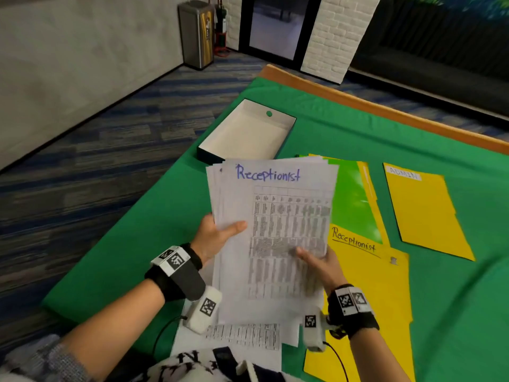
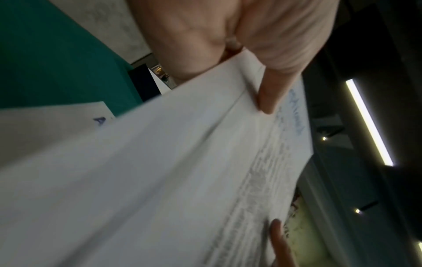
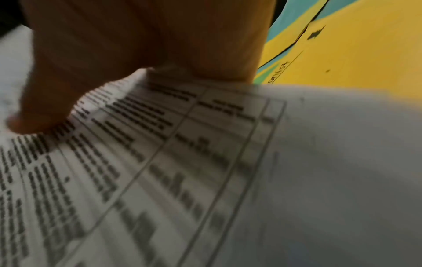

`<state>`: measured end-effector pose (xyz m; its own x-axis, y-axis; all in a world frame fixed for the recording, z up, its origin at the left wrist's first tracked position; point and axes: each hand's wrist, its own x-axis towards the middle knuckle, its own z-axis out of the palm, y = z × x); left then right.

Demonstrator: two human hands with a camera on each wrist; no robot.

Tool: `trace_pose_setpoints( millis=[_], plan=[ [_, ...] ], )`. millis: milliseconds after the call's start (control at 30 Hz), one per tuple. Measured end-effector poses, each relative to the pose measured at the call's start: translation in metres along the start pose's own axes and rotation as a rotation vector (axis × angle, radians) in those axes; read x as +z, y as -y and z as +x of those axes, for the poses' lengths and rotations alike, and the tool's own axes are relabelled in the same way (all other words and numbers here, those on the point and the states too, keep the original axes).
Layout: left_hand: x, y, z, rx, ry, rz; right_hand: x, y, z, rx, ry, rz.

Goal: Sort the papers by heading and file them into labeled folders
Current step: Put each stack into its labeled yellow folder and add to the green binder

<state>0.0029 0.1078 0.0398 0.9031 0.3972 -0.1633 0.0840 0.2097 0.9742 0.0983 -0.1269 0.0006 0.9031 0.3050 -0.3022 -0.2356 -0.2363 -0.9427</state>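
We hold a stack of papers (image 1: 272,230) raised above the green cloth (image 1: 358,128), tilted toward our eyes so the top heading, "Receptionist" in blue ink, can be read before filing, as we judge it. Left hand (image 1: 213,237): grips the stack's left edge, thumb lying across the top sheet, remaining fingers hidden behind the stack. Right hand (image 1: 321,264): pinches the stack's lower right edge, thumb on the printed face, other fingers beneath and out of sight; likely placed to peel off the top sheet. Stack: thin white sheets, fanned slightly at the upper left so several corners show; each face carries a dense printed table in grey, blurred beyond reading. Receptionist folder (image 1: 366,271): flat yellow card, hand-lettered, lying just right of the stack and partly under it, near enough to receive the sheet. Green folder (image 1: 355,205): glossy, behind the stack's right edge, with yellow card edging it. Admin folder (image 1: 424,210): yellow card with a white label, well to the right of the stack, closed and flat. Box (image 1: 248,130): shallow, rectangular, white-lined, dark outside, open and beyond the stack's top edge. Loose sheet (image 1: 242,336): printed, flat on the cloth below the stack, nearest our body.
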Motion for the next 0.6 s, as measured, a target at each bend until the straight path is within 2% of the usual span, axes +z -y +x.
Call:
trace_pose_setpoints(
  millis=[100,200,267,367,467,600],
  plan=[
    [0.014,0.005,0.003,-0.037,0.072,0.063,0.015,0.005,-0.008,-0.062,0.071,-0.056],
    [0.021,0.006,0.004,0.012,-0.084,0.183,0.019,0.010,-0.011,-0.109,0.023,-0.015],
    [0.021,-0.002,0.005,0.065,-0.148,0.126,0.014,0.016,-0.014,-0.113,0.001,0.068],
    [0.021,-0.020,0.004,0.164,-0.134,0.008,0.001,0.022,-0.020,-0.117,0.030,0.109],
    [0.028,-0.035,0.006,0.231,-0.201,-0.084,-0.007,0.018,-0.028,-0.122,0.052,0.002],
    [0.036,-0.037,0.017,0.256,-0.272,-0.089,-0.019,-0.001,-0.038,-0.134,-0.051,-0.146]
  ],
)
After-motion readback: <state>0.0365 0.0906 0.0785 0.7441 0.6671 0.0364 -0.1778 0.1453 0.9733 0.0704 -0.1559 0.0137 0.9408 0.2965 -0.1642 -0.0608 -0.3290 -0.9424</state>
